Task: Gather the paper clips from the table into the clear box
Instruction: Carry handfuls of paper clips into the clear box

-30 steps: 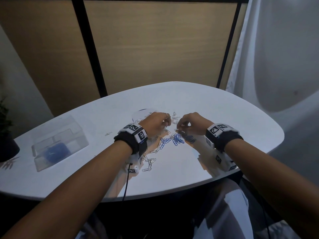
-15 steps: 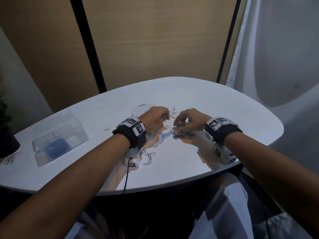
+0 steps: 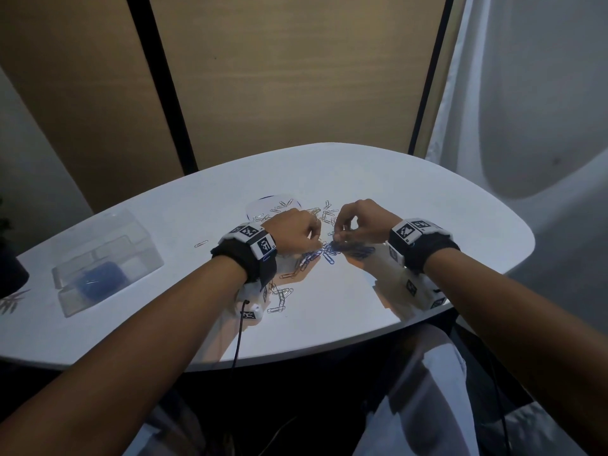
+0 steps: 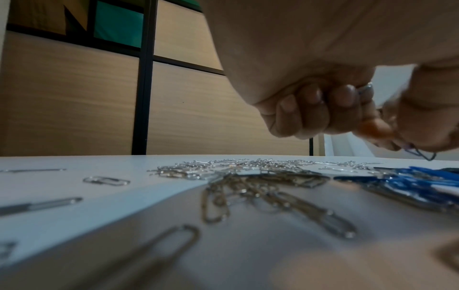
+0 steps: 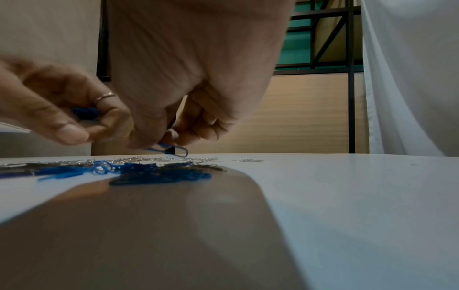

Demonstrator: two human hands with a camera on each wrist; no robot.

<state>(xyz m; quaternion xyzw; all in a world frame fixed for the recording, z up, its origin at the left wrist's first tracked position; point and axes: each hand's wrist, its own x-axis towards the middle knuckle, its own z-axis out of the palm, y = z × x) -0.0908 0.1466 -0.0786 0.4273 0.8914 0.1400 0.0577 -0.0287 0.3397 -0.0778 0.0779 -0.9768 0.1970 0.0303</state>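
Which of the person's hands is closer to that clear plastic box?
Left. The left hand works at the clip pile mid-table, on the side facing the clear box at the table's left end. The right hand sits just beyond the left one, farther from the box.

nearest silver paper clips [image 4: 159, 253] blurring out in the left wrist view, left hand [image 3: 296, 230] covering clips beneath it, clear box [image 3: 105, 261] contents showing only as a blue smudge
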